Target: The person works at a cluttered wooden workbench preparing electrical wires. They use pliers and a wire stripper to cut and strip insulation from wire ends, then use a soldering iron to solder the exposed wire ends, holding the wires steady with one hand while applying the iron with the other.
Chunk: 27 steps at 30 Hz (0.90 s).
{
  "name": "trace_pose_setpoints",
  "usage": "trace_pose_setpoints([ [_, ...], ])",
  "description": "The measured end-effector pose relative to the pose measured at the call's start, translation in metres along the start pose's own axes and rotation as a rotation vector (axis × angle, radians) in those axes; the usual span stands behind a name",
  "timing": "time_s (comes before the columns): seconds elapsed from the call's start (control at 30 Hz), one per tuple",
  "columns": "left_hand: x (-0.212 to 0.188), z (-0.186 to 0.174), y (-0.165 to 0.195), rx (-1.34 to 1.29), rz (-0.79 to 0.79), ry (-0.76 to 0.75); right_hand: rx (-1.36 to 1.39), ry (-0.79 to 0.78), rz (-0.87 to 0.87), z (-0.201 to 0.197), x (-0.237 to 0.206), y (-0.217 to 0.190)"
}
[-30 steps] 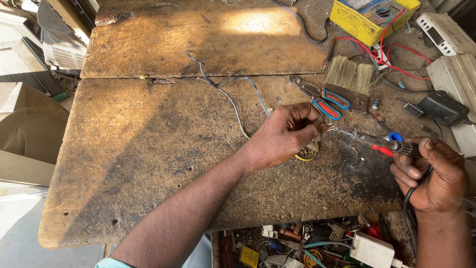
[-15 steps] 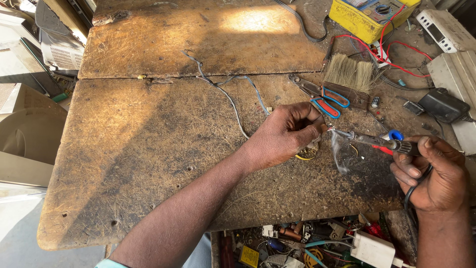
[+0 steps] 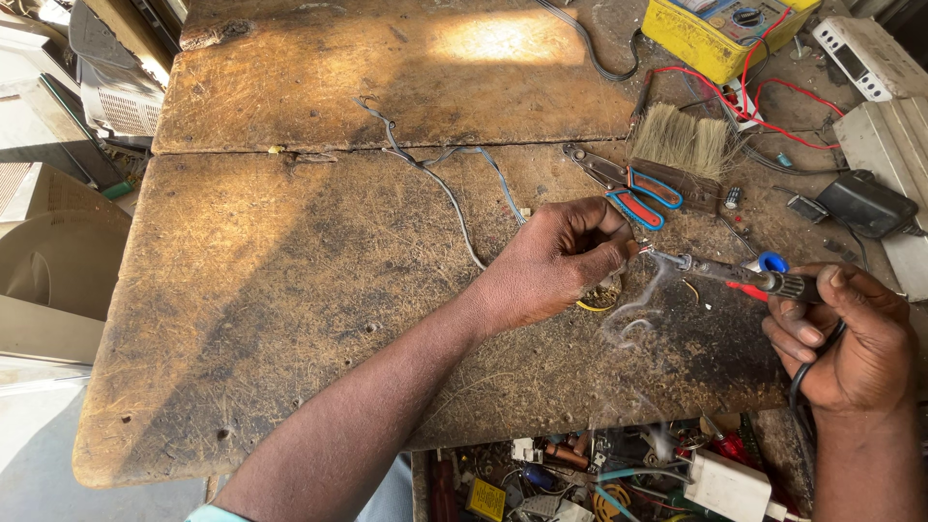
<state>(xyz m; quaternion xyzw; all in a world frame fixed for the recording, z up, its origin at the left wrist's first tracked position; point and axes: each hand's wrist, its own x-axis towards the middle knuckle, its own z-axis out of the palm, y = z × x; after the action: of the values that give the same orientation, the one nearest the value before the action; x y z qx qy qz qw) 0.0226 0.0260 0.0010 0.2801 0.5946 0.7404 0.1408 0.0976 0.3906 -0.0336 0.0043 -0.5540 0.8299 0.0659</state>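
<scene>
My right hand (image 3: 855, 343) grips a soldering iron (image 3: 735, 275), its tip meeting the wire end pinched in my left hand (image 3: 556, 261) above the worn wooden surface (image 3: 290, 280). Smoke (image 3: 638, 314) curls below the joint. Pliers (image 3: 623, 188) and a brush (image 3: 686, 150) lie just beyond.

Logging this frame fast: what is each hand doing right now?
Left hand: closed, pinching something small at the soldering iron tip; what it is cannot be told.
Right hand: closed, holding the soldering iron.

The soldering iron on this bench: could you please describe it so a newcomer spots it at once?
On the worn wooden workbench, look toward the right edge. The right hand holds the soldering iron, its tip meeting the left hand. Only it gives off smoke.
</scene>
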Motion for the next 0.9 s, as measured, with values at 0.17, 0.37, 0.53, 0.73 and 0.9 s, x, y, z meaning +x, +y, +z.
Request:
trace_pose_setpoints([
  [0.17,0.0003,-0.0002,0.0,0.035,0.004,0.006,0.026,0.005,-0.001,0.0029,-0.0003,-0.0005],
  [0.37,0.0002,-0.0002,-0.002,0.016,0.02,0.006,0.053,0.008,0.001,0.0056,-0.0007,-0.0018],
  [0.53,-0.0006,-0.0006,-0.0021,0.059,0.01,0.018,0.043,0.037,-0.003,0.0078,-0.0012,-0.0015],
  [0.73,-0.0004,0.0002,-0.0023,0.043,0.016,0.017,0.024,-0.004,0.008,0.0056,-0.0001,-0.0021],
  [0.9,-0.0003,0.0002,-0.0022,0.071,0.021,0.028,0.011,-0.002,0.003,0.0028,-0.0008,-0.0014],
])
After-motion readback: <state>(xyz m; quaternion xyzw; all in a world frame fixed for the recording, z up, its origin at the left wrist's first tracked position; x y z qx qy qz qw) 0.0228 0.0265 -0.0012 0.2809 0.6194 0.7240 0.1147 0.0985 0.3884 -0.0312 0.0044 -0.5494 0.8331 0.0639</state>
